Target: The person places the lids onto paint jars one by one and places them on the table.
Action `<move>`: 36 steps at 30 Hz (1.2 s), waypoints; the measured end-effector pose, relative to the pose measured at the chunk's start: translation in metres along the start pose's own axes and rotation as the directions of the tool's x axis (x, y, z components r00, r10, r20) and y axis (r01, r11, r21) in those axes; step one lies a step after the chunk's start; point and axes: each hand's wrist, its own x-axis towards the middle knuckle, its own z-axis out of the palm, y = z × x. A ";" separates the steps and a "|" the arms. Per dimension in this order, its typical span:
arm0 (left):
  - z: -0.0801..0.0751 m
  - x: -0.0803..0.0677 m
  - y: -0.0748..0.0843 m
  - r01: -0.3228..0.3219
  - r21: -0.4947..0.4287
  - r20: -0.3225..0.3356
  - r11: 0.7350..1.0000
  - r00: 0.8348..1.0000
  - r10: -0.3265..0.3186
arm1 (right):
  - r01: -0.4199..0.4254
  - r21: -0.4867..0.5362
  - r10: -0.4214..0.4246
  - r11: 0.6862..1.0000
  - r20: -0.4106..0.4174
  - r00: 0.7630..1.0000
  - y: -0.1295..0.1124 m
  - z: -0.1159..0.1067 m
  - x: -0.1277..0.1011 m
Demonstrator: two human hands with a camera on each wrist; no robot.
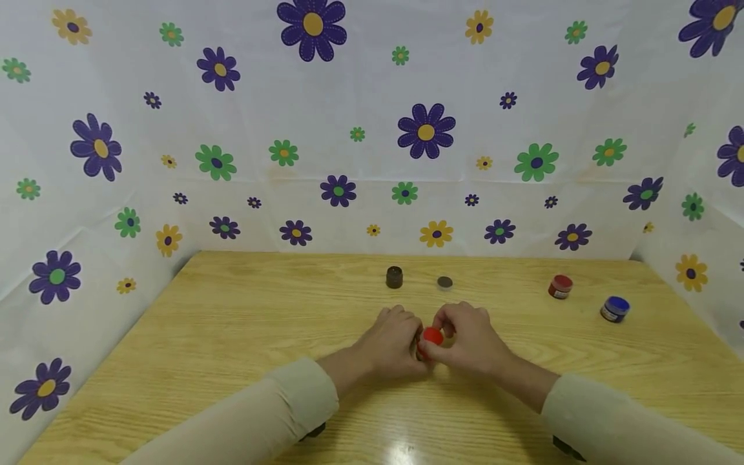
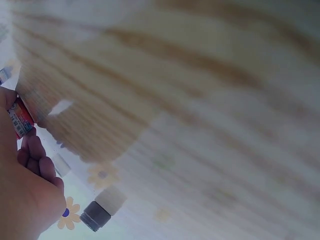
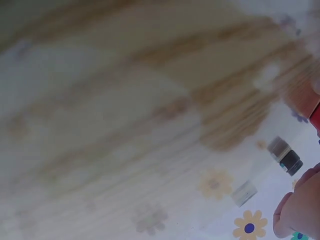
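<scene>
A small paint jar with a bright red top (image 1: 432,336) is between the two hands, over the middle of the table. My left hand (image 1: 391,342) grips the jar from its left side, covering most of the body. From the other side, my right hand (image 1: 469,336) curls its thumb and fingers around the red top. In the left wrist view, the jar's printed label (image 2: 21,120) shows between thumb and fingers. Only a red sliver of the jar (image 3: 315,117) appears in the right wrist view, at the edge.
Beyond the hands stands an uncapped black jar (image 1: 394,278), with a dark-topped lid (image 1: 444,283) lying to its right. A dark red jar (image 1: 560,287) and a blue jar (image 1: 615,309) stand at the right. Flower-printed white cloth (image 1: 360,97) encloses the wooden table (image 1: 244,310) at the back and sides.
</scene>
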 end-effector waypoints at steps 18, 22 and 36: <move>0.003 -0.002 0.001 -0.058 0.007 -0.006 0.998 0.998 0.058 | 0.113 -0.131 -0.112 0.985 0.020 0.994 0.001 0.003 -0.005; 0.003 0.000 0.001 -0.061 0.001 -0.014 0.998 0.998 0.061 | 0.105 -0.158 -0.104 0.982 0.016 0.994 0.000 0.002 -0.006; 0.002 0.000 0.000 -0.031 -0.001 -0.009 1.000 0.999 0.031 | -0.147 -0.122 0.146 0.982 -0.019 0.989 -0.016 0.012 -0.010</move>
